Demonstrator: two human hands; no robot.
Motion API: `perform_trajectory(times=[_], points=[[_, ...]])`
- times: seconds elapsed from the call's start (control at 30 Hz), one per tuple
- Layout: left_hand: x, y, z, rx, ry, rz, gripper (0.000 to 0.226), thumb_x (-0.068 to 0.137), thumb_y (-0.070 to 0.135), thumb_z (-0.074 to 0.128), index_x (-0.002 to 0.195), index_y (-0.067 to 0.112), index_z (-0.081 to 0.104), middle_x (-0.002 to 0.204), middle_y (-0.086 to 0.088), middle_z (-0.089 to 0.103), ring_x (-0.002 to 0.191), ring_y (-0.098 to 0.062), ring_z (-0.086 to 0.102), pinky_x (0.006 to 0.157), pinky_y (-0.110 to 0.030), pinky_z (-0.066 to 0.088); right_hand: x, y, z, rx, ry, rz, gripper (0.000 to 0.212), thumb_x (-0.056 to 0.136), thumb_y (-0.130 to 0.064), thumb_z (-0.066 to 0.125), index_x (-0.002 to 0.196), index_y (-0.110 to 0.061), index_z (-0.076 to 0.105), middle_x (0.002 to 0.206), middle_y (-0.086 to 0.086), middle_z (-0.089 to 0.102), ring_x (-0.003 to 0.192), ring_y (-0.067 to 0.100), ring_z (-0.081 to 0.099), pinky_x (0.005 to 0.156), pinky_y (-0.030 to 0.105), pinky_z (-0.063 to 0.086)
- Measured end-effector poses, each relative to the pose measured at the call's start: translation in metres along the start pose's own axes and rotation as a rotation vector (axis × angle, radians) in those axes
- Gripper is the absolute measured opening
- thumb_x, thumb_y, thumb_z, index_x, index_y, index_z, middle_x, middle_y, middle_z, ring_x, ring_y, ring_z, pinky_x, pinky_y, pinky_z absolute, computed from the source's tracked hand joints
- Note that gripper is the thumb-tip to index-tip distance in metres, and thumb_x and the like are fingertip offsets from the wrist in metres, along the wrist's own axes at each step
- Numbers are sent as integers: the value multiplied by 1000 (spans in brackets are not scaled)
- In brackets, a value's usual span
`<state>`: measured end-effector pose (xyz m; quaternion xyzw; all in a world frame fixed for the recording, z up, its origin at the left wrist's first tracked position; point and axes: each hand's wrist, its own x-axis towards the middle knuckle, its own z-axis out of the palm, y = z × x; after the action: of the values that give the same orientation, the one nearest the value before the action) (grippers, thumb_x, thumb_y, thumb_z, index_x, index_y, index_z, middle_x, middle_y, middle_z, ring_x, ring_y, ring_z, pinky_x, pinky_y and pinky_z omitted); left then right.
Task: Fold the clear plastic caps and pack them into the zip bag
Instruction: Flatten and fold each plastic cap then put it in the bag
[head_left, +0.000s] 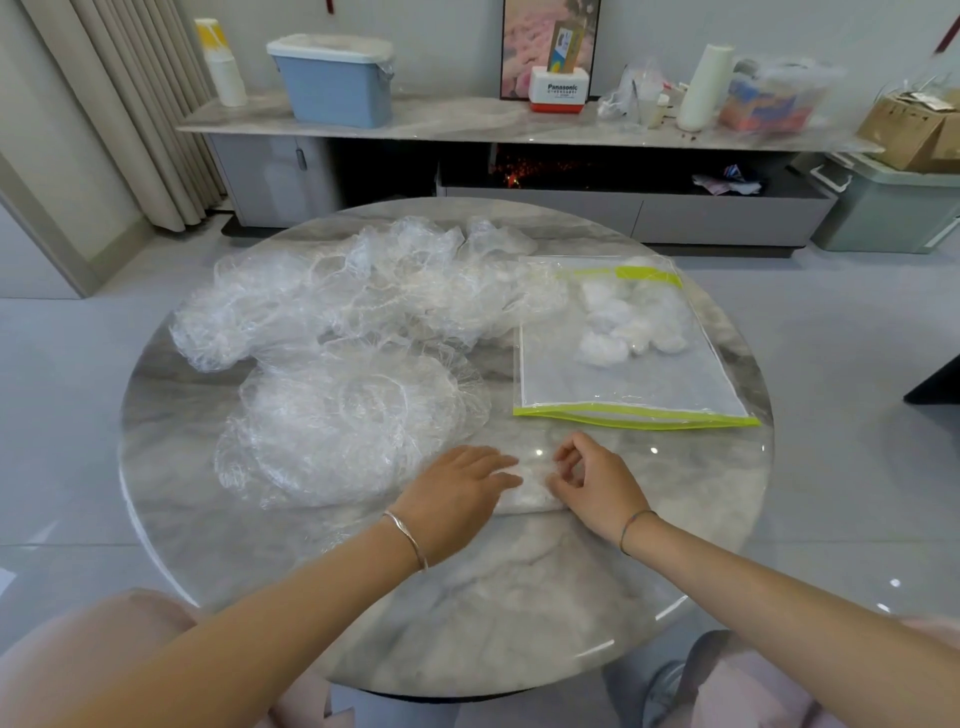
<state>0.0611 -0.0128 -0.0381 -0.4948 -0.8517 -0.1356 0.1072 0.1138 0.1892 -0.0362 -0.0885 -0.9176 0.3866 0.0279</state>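
Caps (337, 332) before "Panasonic" box (559, 91)

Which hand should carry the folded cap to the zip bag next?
Probably the right hand: its fingers pinch the folded cap, and it is nearer the zip bag. The left hand presses flat, on the far side.

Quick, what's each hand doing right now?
Left hand: open, flat fingers pressing the folded cap.
Right hand: fingers curled, pinching the same cap.

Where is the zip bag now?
Head view: the clear green-edged zip bag lies flat on the marble table, right of the loose clear caps, beyond the right hand.
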Motion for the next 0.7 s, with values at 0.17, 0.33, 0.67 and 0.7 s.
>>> perform_trajectory(times=[0.17,0.33,0.67,0.7], points=[[-15,0,10,31,-195,-38,47,86,40,36,119,22,63,121,2,64,103,-18,64,88,-34,51,-8,-2,-1,-407,159,-558,26,79,-17,50,99,-17,66,109,-2,60,103,13,48,88,24,33],[-14,4,6,31,-183,-98,50,86,39,33,119,18,63,112,-1,65,91,-18,64,76,-28,53,-17,10,3,-554,105,-672,30,83,-25,44,95,-20,71,103,-6,68,99,10,52,90,24,32],[1,8,-12,-242,-434,-267,61,83,33,28,143,23,35,121,1,44,112,-16,36,102,-31,30,-21,12,-6,-519,-186,-692,44,76,-35,54,118,-24,58,121,-8,56,112,8,45,103,25,24],[2,8,-12,-242,-454,-274,57,86,24,36,143,23,34,123,1,43,114,-16,36,102,-30,30,-21,11,-3,-536,-170,-722,41,77,-34,54,116,-24,60,117,-9,58,108,8,47,101,25,27]])
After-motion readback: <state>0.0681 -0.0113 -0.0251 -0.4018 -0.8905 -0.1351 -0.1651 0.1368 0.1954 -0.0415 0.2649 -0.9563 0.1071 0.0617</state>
